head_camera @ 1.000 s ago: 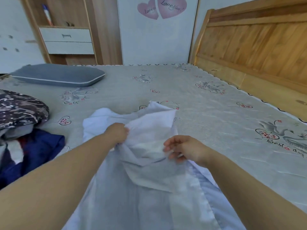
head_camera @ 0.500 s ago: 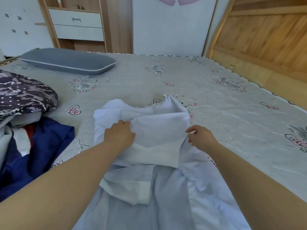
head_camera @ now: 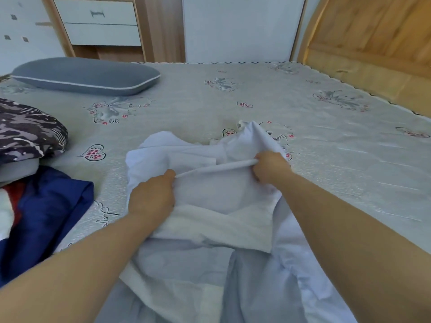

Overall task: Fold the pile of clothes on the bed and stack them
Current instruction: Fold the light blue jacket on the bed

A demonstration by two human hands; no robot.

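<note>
A pale blue-white shirt [head_camera: 210, 220] lies spread on the bed in front of me, reaching down to the near edge of the view. My left hand [head_camera: 152, 194] pinches one end of a folded edge of the shirt. My right hand [head_camera: 270, 167] grips the other end, and the edge is stretched taut between the two hands. At the left lies a pile of other clothes: a dark blue garment [head_camera: 46, 213] with red and white parts, and a dark camouflage-patterned one [head_camera: 28, 131] above it.
The bed [head_camera: 326, 148] has a grey sheet with heart and flower prints. A grey pillow [head_camera: 86, 75] lies at the far left. A wooden headboard [head_camera: 373, 38] runs along the right. A wooden cabinet with white drawers [head_camera: 98, 22] stands beyond the bed.
Both hands moved up the shirt and took hold of a folded edge, pulling it tight between them. The view tilted down and closer to the bed.
</note>
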